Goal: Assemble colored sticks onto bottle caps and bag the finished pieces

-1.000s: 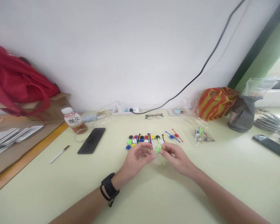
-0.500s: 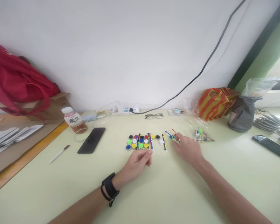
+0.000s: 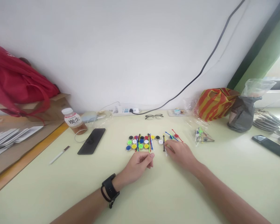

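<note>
My left hand (image 3: 140,164) rests on the table with its fingers curled and thumb pressed to them; what they hold, if anything, is hidden. Just beyond it lie several round coloured discs, among them a green disc (image 3: 141,146) and a yellow disc (image 3: 146,146). Thin plastic arrows in bundles cross them, such as a blue arrow (image 3: 137,143). My right hand (image 3: 180,153) has its fingertips pinched together beside a black arrow (image 3: 164,143), where a white tip shows below them. Behind those fingers, a red arrow (image 3: 176,135) and a blue disc are partly covered.
A black phone (image 3: 92,141), a drink bottle (image 3: 74,120) and a white pen (image 3: 59,155) lie to the left. Glasses (image 3: 154,117) and a power strip (image 3: 123,111) are near the wall. A clear bag of arrows (image 3: 204,136) and a striped bag (image 3: 217,104) are at right.
My right hand has moved left and nearer to me, from the blue and red arrows to beside the black one. My left hand has barely shifted.
</note>
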A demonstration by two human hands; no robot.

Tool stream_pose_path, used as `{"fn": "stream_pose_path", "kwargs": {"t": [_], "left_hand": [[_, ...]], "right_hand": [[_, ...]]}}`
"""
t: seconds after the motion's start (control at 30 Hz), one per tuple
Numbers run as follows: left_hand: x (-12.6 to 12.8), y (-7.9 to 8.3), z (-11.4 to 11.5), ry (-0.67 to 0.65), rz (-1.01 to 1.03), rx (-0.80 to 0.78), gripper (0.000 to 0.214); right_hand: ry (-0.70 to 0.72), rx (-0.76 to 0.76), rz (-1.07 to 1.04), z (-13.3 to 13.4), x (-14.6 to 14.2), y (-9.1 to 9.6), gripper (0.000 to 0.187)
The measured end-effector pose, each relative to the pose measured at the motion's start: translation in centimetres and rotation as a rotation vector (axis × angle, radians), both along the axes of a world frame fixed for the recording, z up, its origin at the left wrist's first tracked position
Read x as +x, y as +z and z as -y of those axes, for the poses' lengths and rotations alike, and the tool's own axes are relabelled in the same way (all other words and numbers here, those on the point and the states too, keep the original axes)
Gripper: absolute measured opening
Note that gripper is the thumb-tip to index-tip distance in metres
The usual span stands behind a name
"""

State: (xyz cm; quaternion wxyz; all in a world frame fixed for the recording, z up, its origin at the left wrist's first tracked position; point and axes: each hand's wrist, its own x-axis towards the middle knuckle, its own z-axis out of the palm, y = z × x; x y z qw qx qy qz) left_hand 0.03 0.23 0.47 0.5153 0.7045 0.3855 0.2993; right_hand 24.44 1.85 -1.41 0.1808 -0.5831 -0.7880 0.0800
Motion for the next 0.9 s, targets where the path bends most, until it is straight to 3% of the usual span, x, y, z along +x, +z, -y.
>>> {"fn": "stream_pose_path", "kwargs": {"t": [0.63, 0.9], "left_hand": [[0.0, 0.0, 0.0, 0.008, 0.013, -0.018, 0.051], [0.1, 0.1, 0.1, 0.001, 0.012, -0.008, 0.051]], "right_hand": [[0.009, 0.091, -0.032, -0.1, 1.3, 1.1, 0.017], [0.039, 0.032, -0.373, 0.0, 1.1, 1.8, 0.014]]}}
